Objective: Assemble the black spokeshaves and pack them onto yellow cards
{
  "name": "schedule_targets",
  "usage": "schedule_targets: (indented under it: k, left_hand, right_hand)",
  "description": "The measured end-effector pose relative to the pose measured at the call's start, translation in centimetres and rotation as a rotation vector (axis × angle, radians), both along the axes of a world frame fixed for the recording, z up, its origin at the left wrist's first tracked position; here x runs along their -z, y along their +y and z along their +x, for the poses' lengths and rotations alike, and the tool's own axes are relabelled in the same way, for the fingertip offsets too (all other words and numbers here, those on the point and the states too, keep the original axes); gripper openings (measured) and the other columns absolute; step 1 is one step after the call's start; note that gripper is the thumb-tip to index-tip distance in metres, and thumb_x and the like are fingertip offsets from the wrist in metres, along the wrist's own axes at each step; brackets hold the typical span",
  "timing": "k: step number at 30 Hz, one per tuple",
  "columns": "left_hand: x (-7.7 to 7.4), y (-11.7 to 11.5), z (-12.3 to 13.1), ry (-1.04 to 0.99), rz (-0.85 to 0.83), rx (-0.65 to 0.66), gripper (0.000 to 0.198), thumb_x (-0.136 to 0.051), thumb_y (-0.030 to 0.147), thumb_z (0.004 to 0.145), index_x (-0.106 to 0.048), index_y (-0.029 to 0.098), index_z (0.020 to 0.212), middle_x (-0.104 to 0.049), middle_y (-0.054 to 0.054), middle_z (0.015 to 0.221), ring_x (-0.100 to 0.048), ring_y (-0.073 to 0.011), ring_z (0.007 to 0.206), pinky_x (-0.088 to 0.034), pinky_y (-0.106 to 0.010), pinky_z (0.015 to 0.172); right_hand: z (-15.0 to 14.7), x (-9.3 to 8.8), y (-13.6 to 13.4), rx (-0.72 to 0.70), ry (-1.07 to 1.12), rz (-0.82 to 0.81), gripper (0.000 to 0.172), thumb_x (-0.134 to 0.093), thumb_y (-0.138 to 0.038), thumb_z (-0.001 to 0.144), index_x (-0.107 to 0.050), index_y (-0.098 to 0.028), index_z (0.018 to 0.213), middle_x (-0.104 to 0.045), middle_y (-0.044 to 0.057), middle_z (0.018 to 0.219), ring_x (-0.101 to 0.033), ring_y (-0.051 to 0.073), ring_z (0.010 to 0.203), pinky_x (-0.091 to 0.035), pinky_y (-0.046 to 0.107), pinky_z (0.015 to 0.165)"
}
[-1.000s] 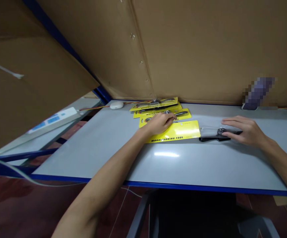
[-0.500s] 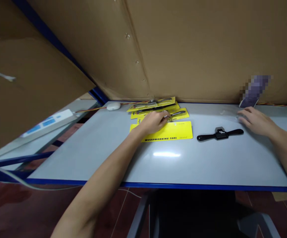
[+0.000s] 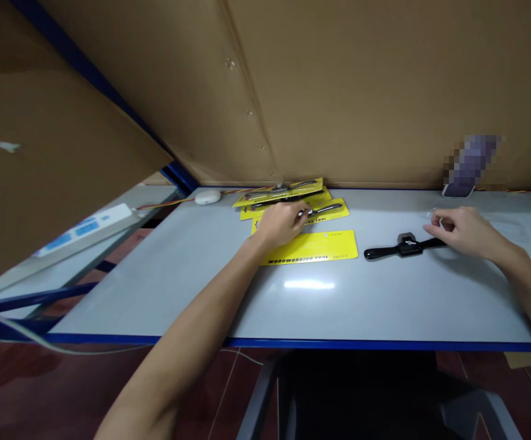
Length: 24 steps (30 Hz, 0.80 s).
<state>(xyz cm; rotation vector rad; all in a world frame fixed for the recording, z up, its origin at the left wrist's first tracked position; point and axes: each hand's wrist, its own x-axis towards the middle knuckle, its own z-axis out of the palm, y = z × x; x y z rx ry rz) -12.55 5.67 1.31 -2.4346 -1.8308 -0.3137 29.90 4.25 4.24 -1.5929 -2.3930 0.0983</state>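
Black tool (image 3: 405, 247) lies bare at 3 o'clock of empty yellow card (image 3: 313, 246); left hand (image 3: 280, 223) curls onto sealed pack (image 3: 327, 210), right hand (image 3: 464, 231) half-curled at its handle, grip unclear.

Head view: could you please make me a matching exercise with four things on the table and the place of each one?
1. black tool
2. plain yellow card
3. white oval thing
4. left hand

A. far left corner of the table
B. on a packed tool at the back
C. flat, just left of the black tool
D. one end by the right hand

Pairs: 1-D, 2-C, 3-A, 4-B
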Motion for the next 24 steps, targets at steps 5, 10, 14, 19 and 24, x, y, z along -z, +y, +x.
schedule_targets:
  k: [5, 10, 14, 19, 24]
  left_hand:
    - [0.1, 0.2, -0.5, -0.052, 0.040, -0.061, 0.037, -0.044, 0.034, 0.099, -0.071, 0.021, 0.121, -0.078, -0.009, 0.101, -0.071, -0.0296, 0.093, -0.049, -0.036, 0.075]
    - [0.4, 0.4, -0.9, -0.020, 0.098, -0.055, 0.045, -0.041, 0.044, 0.102, -0.069, 0.019, 0.126, -0.069, -0.015, 0.116, -0.063, -0.0346, 0.114, -0.050, -0.043, 0.092]
    - [1.2, 0.8, -1.4, 0.028, 0.038, -0.078, 0.054, -0.043, 0.056, 0.102, -0.064, 0.019, 0.135, -0.064, -0.017, 0.126, -0.060, -0.0362, 0.120, -0.048, -0.048, 0.102]
    - [2.0, 1.4, -1.8, -0.034, -0.012, -0.013, 0.060, -0.049, 0.060, 0.099, -0.061, 0.015, 0.137, -0.064, -0.018, 0.131, -0.057, -0.0368, 0.126, -0.046, -0.048, 0.107]
    - [1.9, 1.5, -1.7, -0.026, -0.004, 0.020, 0.059, -0.047, 0.059, 0.100, -0.061, 0.013, 0.135, -0.065, -0.019, 0.131, -0.057, -0.0375, 0.127, -0.045, -0.048, 0.108]
  right_hand:
    - [0.5, 0.3, -0.5, -0.175, -0.058, -0.241, 0.033, -0.065, -0.061, 0.089, -0.066, -0.028, 0.084, -0.056, -0.006, 0.051, -0.049, 0.015, 0.043, -0.031, 0.032, 0.046]
    - [0.4, 0.8, -0.3, -0.186, -0.080, -0.232, 0.031, -0.066, -0.060, 0.089, -0.068, -0.028, 0.088, -0.061, -0.004, 0.057, -0.054, 0.016, 0.047, -0.035, 0.032, 0.047]
    - [-1.2, 1.5, -0.7, -0.204, -0.039, -0.113, 0.031, -0.064, -0.057, 0.091, -0.069, -0.027, 0.089, -0.062, -0.003, 0.058, -0.056, 0.017, 0.050, -0.037, 0.032, 0.051]
    - [-2.4, 2.4, -0.9, -0.216, -0.048, 0.055, 0.030, -0.061, -0.054, 0.093, -0.073, -0.027, 0.092, -0.066, 0.000, 0.064, -0.058, 0.019, 0.053, -0.039, 0.035, 0.052]
    - [-2.4, 2.8, -0.9, -0.204, -0.063, 0.147, 0.031, -0.060, -0.055, 0.094, -0.074, -0.028, 0.090, -0.071, 0.004, 0.078, -0.063, 0.022, 0.064, -0.044, 0.037, 0.056]
